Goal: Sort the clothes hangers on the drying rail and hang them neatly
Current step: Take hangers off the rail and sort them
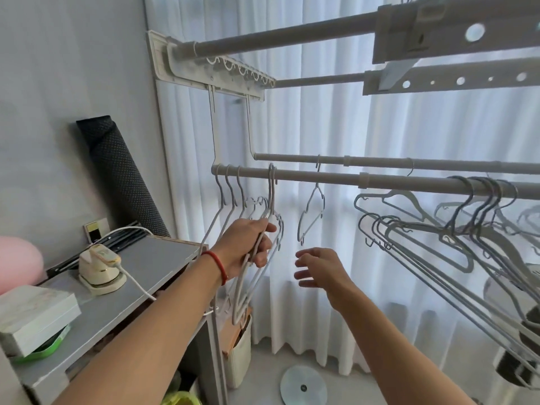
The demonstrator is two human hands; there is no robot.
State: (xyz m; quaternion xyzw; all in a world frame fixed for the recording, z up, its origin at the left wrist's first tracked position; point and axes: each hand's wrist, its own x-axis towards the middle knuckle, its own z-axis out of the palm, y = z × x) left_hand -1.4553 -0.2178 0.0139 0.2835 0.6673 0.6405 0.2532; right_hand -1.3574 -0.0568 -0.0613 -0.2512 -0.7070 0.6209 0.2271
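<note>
A grey drying rail (pixel 315 177) runs left to right at chest height, with a second rail (pixel 377 162) behind it. Several pale wire hangers (pixel 230 197) hang bunched at the near rail's left end. My left hand (pixel 248 247) grips the necks and arms of some of these hangers just below the rail. My right hand (pixel 318 268) hovers open to the right of them, fingers spread, touching nothing. One small hanger (pixel 311 214) hangs alone from the back rail. A crowded, slanted bunch of grey hangers (pixel 455 229) hangs on the right.
A grey shelf unit (pixel 117 290) stands at the left with a small iron (pixel 100 268), its white cord and a box (pixel 32 317). A dark rolled mat (pixel 117 171) leans on the wall. White curtains (pixel 336 118) hang behind. Upper rails (pixel 277 39) run overhead. A round disc (pixel 304 385) lies on the floor.
</note>
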